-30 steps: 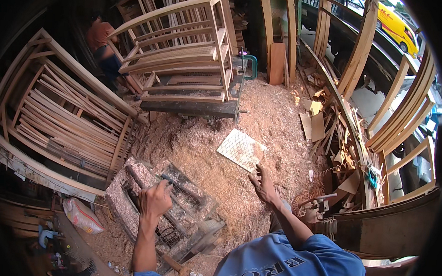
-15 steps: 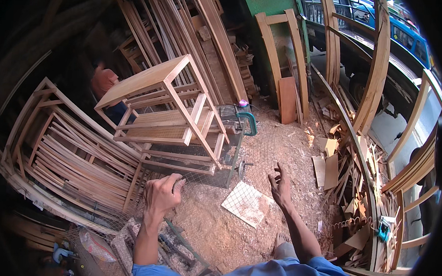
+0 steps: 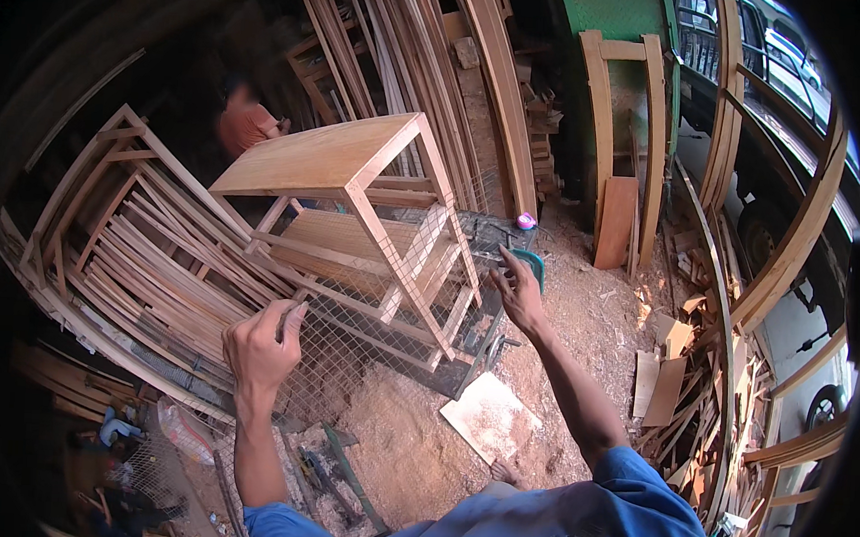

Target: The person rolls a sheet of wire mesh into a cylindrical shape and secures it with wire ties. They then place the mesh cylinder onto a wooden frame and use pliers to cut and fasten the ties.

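Thin diamond-patterned mesh (image 3: 325, 374) hangs stretched between my two hands, see-through against what lies behind it. I cannot tell whether it is wire or cord. My left hand (image 3: 261, 352) is closed with thumb and fingers pressed together at its left edge. At the other side my right hand (image 3: 517, 292) pinches the mesh edge, its index finger partly stretched. Beyond the mesh stands a wooden frame with shelves (image 3: 320, 158), tilted in view, on a dark work table (image 3: 459, 371). The mesh overlaps the frame's front; whether they touch is unclear.
Bent wooden strips lie in a large frame (image 3: 162, 247) at left. A white board (image 3: 491, 415) rests on sawdust. Wood scraps (image 3: 675, 375) pile up at right, and a green clamp (image 3: 534, 268) sits behind my right hand. A person (image 3: 247, 121) stands at the back left.
My hands and the mesh have moved left in view, and my right hand is higher, now overlapping the green clamp. The view has turned, shifting the surroundings. The person behind shows more of the arm.
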### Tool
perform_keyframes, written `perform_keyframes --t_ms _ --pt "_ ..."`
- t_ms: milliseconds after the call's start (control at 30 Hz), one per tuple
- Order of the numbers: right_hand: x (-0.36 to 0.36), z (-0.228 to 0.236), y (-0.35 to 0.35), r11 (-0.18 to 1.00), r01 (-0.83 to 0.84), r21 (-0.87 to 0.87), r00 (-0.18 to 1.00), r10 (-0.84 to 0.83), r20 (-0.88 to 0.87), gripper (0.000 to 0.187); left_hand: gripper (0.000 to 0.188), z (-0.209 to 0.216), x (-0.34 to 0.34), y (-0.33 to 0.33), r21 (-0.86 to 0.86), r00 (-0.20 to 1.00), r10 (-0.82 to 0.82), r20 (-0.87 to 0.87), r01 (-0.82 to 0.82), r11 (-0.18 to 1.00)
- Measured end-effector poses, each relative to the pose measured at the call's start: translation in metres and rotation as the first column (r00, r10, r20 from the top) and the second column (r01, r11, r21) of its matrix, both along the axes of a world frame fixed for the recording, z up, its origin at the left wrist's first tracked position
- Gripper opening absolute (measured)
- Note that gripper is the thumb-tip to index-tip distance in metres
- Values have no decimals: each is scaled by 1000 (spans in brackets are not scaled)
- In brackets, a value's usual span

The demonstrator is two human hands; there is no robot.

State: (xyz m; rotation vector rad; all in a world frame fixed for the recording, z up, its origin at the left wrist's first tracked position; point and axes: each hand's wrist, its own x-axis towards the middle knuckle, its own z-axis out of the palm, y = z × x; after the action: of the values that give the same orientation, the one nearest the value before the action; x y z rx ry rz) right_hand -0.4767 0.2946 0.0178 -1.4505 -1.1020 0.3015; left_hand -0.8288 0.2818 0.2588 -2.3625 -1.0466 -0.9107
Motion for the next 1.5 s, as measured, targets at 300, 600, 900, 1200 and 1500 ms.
perform_keyframes --t_ms 300,600,900,1200,1500 --pt "50 51 120 975 -126 183 986 103 131 42 18 19 28 50 199 995 96 -15 -91 976" --pt "80 52 217 790 -483 378 852 524 -6 38 16 18 50 41 171 961 277 -2 -273 947" --pt "95 20 251 636 -710 303 574 771 -275 59 17 14 63 58 309 937 308 -167 -246 919" --pt "96 38 237 591 -568 572 821 457 343 66 23 10 58 65 414 889 413 -199 -306 857" --pt "76 93 203 597 -678 429 649 211 731 66 28 -2 72 43 427 792 556 -254 -424 799"
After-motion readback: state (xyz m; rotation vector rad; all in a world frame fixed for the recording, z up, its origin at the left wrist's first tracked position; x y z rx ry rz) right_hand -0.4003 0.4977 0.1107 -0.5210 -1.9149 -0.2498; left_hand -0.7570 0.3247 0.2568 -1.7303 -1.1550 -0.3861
